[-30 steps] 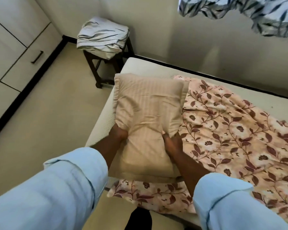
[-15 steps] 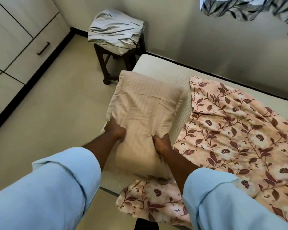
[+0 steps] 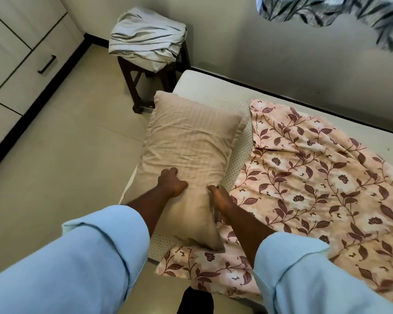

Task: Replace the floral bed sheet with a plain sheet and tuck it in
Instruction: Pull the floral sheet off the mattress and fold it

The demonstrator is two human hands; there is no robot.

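Right hand point(image 3: 220, 198) on pillow point(image 3: 191, 141); floral sheet point(image 3: 315, 189) just beside.

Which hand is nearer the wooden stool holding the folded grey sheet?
Left. The left hand presses the pillow on the side toward the stool; the right hand grips the pillow's floral-sheet side, farther from it.

Home bedroom: mattress point(image 3: 204, 87), pillow point(image 3: 191, 141), wardrobe point(image 3: 21, 41).

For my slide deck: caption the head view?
Both hands grip a beige pillow beside the floral sheet.
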